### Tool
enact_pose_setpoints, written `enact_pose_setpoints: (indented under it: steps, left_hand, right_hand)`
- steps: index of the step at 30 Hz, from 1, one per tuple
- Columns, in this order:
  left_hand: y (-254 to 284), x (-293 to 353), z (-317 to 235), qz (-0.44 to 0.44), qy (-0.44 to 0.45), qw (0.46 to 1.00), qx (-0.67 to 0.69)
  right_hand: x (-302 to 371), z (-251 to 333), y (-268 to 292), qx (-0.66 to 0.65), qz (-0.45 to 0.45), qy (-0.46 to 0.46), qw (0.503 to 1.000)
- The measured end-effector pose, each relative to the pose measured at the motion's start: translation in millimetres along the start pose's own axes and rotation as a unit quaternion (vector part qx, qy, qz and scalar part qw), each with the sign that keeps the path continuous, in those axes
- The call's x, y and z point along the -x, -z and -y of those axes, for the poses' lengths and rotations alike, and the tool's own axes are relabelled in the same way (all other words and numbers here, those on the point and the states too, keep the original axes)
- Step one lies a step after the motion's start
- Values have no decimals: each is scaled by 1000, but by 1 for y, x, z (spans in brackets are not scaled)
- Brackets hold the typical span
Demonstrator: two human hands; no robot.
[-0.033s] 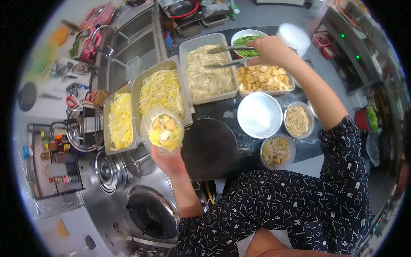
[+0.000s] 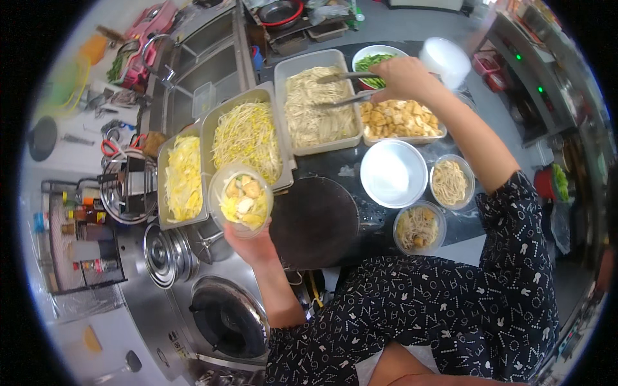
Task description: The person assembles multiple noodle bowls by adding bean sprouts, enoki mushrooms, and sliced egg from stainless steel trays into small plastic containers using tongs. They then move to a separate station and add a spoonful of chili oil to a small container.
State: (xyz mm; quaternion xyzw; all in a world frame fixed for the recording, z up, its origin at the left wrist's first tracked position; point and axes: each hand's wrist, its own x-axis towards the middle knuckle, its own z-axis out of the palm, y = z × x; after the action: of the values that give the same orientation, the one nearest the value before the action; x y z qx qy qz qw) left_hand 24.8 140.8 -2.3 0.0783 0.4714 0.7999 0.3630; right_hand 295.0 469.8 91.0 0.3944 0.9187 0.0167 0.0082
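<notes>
Your left hand [image 2: 251, 246] curls under the tub [image 2: 266, 201], just beyond its fingers, probably light and flexible, so grip low; your right hand [image 2: 407, 78] pinches the tongs [image 2: 347, 101], tips apart over soft, likely slippery strips [image 2: 315, 119]

The tongs [image 2: 347, 101] are of metal, with a dull shine. The cup [image 2: 259, 174] is of clear, smooth plastic, and the tubs [image 2: 308, 63] are of cloudy plastic. The table [image 2: 370, 225] looks smooth and glossy, the round board [image 2: 315, 222] matt. The lids [image 2: 159, 257] are polished metal; the shirt [image 2: 438, 302] is matt cloth
</notes>
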Motion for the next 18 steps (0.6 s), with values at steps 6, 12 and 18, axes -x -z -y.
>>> enact_pose_setpoints:
  steps: [6,12,18]
  left_hand:
    - [35,2,-19,-50,-19,998,32]
    - [19,-15,-3,-49,8,997,65]
    - [-17,-54,14,54,-13,997,52]
  right_hand:
    - [-42,51,-60,11,75,-57,996]
    - [-9,36,-60,-7,16,-33,999]
    - [24,24,26,-59,-63,-72,994]
